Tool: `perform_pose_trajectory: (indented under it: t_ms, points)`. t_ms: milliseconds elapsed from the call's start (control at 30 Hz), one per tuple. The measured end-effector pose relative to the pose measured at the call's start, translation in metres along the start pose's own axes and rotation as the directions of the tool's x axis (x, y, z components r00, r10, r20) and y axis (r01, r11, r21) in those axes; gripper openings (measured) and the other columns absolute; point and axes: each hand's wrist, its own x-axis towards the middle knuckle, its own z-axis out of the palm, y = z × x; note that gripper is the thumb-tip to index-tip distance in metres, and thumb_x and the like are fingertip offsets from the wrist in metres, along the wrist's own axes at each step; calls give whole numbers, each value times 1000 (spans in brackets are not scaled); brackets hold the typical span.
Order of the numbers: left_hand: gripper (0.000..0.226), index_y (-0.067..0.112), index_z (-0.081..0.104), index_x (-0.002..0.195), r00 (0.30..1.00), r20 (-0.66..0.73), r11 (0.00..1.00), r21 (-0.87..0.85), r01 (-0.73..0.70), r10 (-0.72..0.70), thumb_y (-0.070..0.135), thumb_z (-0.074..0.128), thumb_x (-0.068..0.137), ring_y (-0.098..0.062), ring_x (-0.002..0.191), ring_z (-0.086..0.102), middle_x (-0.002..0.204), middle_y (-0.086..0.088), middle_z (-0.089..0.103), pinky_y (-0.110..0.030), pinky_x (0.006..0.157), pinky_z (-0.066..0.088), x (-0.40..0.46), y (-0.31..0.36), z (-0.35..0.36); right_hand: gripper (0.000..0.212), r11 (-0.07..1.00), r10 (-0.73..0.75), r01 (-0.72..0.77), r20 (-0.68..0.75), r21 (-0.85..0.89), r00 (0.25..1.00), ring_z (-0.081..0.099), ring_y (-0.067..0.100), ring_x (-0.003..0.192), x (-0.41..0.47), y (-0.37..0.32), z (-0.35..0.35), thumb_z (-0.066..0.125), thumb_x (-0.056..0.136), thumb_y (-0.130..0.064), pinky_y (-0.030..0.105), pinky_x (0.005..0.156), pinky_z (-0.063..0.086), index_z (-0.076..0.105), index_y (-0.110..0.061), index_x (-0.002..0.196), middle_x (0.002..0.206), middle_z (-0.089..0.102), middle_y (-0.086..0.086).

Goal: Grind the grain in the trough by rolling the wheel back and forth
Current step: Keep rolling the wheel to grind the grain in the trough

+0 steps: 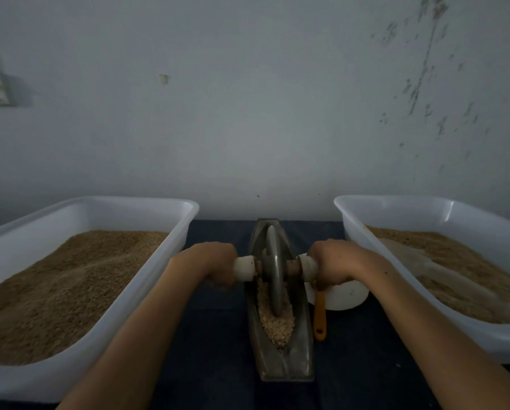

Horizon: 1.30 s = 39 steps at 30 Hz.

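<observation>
A narrow boat-shaped metal trough (298, 344) lies lengthwise on the dark table in front of me. A grey metal wheel (273, 270) stands upright in its groove, about midway along it. Pale crushed grain (277, 325) fills the near part of the groove, in front of the wheel. An axle runs through the wheel with a white handle (243, 268) on each side. My left hand (209, 263) is closed around the left handle. My right hand (335, 261) is closed around the right handle.
A white plastic tub (135, 291) of brown grain stands at the left, and a second white tub (366, 241) with grain at the right. A white round container (347, 297) and an orange-handled tool (319, 316) lie just right of the trough. A grey wall rises behind.
</observation>
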Motion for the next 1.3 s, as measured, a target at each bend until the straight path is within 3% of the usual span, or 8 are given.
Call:
perform_pose_trajectory:
  t_ms: [167, 400, 567, 733, 900, 1033, 1133, 1300]
  points:
    - [40, 13, 57, 115, 983, -183, 996, 83, 38, -22, 31, 69, 81, -20, 90, 58, 100, -3, 61, -32, 79, 46, -1, 7, 1, 12, 1000, 2, -4, -178, -13, 984, 60, 16, 75, 6, 1, 6, 67, 82, -25, 28, 66, 47, 63, -18, 91, 83, 63, 0]
    - [21, 19, 53, 109, 857, -515, 984, 142, 107, -19, 25, 57, 89, -22, 97, 60, 107, -4, 62, -31, 73, 38, 4, 13, 13, 11, 1000, 31, -29, -463, 13, 886, 61, 19, 90, 10, -4, 19, 62, 87, -21, 33, 83, 47, 53, -24, 93, 95, 64, -2]
    - [28, 19, 55, 112, 895, -445, 983, 161, 84, -4, 27, 61, 86, -20, 96, 60, 107, -3, 63, -31, 75, 42, 5, 8, 12, 11, 999, 31, -37, -414, -7, 910, 61, 20, 93, 10, -3, 15, 60, 87, -21, 32, 80, 45, 57, -23, 98, 100, 65, 1]
    - [44, 15, 57, 116, 985, -173, 996, 92, 16, 0, 33, 71, 79, -18, 89, 57, 109, -5, 63, -31, 76, 43, 5, 0, 4, 17, 999, -14, 3, -204, -52, 979, 61, 17, 83, 4, -1, 4, 65, 82, -23, 30, 72, 48, 62, -19, 98, 89, 62, 1]
    - [39, 15, 60, 111, 1000, 5, 999, -36, -31, 31, 28, 74, 77, -8, 72, 55, 81, 7, 56, -28, 70, 42, 7, -8, 4, 16, 998, -32, 28, -61, -59, 998, 57, 13, 69, -1, -2, -1, 69, 80, -24, 26, 62, 47, 60, -17, 92, 76, 57, -2]
    - [41, 15, 59, 113, 998, -64, 1000, -15, -20, 19, 28, 74, 77, -14, 80, 58, 89, 4, 59, -31, 77, 47, 8, -5, 4, 14, 998, -21, 14, -109, -59, 994, 60, 15, 73, 2, -2, 1, 67, 82, -23, 28, 65, 48, 64, -17, 93, 79, 60, 0]
    - [43, 16, 58, 115, 979, -203, 999, 51, 18, -7, 32, 71, 78, -21, 93, 60, 105, -4, 64, -34, 81, 47, 8, -2, 6, 10, 997, -33, 14, -265, -72, 964, 59, 16, 78, 8, -1, 7, 62, 84, -21, 28, 66, 43, 62, -20, 94, 90, 65, 0]
    - [28, 18, 55, 110, 909, -417, 993, 105, 46, 2, 29, 61, 85, -20, 95, 60, 105, -3, 63, -31, 76, 44, 7, 4, 13, 15, 997, -33, -10, -519, -80, 854, 61, 20, 90, 16, -1, 21, 58, 86, -20, 29, 71, 33, 45, -26, 86, 95, 64, -2]
